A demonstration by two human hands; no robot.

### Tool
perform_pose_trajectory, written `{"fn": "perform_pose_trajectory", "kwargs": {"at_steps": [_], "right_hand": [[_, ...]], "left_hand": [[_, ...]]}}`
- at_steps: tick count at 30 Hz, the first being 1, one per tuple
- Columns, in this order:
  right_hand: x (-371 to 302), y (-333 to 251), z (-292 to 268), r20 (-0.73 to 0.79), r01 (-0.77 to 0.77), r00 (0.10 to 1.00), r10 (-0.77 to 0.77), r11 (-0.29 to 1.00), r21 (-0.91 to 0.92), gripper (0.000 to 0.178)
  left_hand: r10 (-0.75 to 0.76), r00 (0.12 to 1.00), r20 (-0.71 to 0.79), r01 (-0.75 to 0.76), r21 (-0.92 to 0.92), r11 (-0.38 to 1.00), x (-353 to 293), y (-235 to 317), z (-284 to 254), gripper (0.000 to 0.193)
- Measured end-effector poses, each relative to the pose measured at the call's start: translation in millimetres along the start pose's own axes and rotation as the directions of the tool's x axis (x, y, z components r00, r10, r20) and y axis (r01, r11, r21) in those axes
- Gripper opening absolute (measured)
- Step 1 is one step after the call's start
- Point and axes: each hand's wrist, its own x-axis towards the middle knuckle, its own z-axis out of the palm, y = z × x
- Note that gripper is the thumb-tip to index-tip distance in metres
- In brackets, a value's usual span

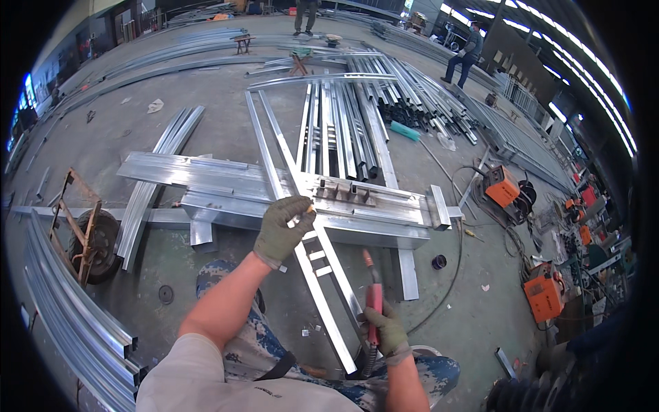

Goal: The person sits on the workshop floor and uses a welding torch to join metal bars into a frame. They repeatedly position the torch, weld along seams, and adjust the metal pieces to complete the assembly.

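Observation:
My left hand [285, 230], in a grey-green work glove, is closed in a pinch above the long metal frame. A small yellowish spot shows at its fingertips; I cannot make out what it is. My right hand [386, 331], gloved alike, grips a welding torch [374, 302] with a red handle and a copper-coloured tip pointing up and away. Two long square steel tubes joined by short crosspieces make up the frame [322, 271]. It lies across a wide galvanized beam [240, 182], its near end reaching toward my legs.
Short steel pieces [343, 192] stand on the beam. Bundles of tubes [343, 130] lie beyond it, with more channels [75, 309] at near left beside a wheeled cart [96, 240]. Orange welding machines [501, 185] and cables are at right. Another person [468, 55] stands far right.

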Motion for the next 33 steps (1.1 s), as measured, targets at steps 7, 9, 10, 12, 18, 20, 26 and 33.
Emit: {"fn": "perform_pose_trajectory", "kwargs": {"at_steps": [7, 9, 10, 12, 18, 20, 26, 33], "right_hand": [[-11.4, 3.2, -23.5, -0.168, 0.146, 0.978, -0.122, 0.980, 0.138, 0.043], [-11.8, 5.5, -30.0, -0.186, 0.164, 0.973, -0.134, 0.975, 0.153, 0.047], [-11.3, 8.7, -33.3, -0.201, 0.169, 0.970, -0.134, 0.971, 0.171, 0.047], [-12.0, 13.1, -36.7, -0.225, 0.173, 0.966, -0.128, 0.966, 0.192, 0.048], [-11.9, 20.9, -47.8, -0.244, 0.205, 0.960, -0.135, 0.934, 0.291, 0.042], [-3.4, 28.6, -46.2, -0.208, 0.195, 0.969, -0.135, 0.933, 0.304, 0.042], [-9.2, 31.1, -53.3, -0.232, 0.208, 0.963, -0.136, 0.924, 0.322, 0.038], [4.4, 44.5, -50.8, -0.167, 0.184, 0.976, -0.141, 0.943, 0.277, 0.041]], "left_hand": [[0.659, 0.752, -0.006, -0.652, 0.141, 0.745, -32.5, 159.9, -40.5, 0.036], [0.777, 0.629, -0.031, -0.759, 0.189, 0.623, -38.1, 192.7, -54.7, 0.038], [0.800, 0.599, -0.032, -0.777, 0.221, 0.590, -43.2, 211.5, -63.9, 0.038], [0.827, 0.558, -0.069, -0.802, 0.213, 0.559, -55.1, 235.2, -80.1, 0.029], [0.881, 0.395, -0.261, -0.870, 0.201, 0.450, -83.7, 260.9, -77.0, 0.022], [0.912, 0.350, -0.213, -0.872, 0.281, 0.401, -91.8, 269.0, -85.0, 0.033], [0.944, 0.241, -0.224, -0.915, 0.272, 0.298, -89.7, 256.8, -75.2, 0.043], [0.946, 0.237, -0.222, -0.914, 0.280, 0.295, -92.4, 263.2, -72.3, 0.043]]}}
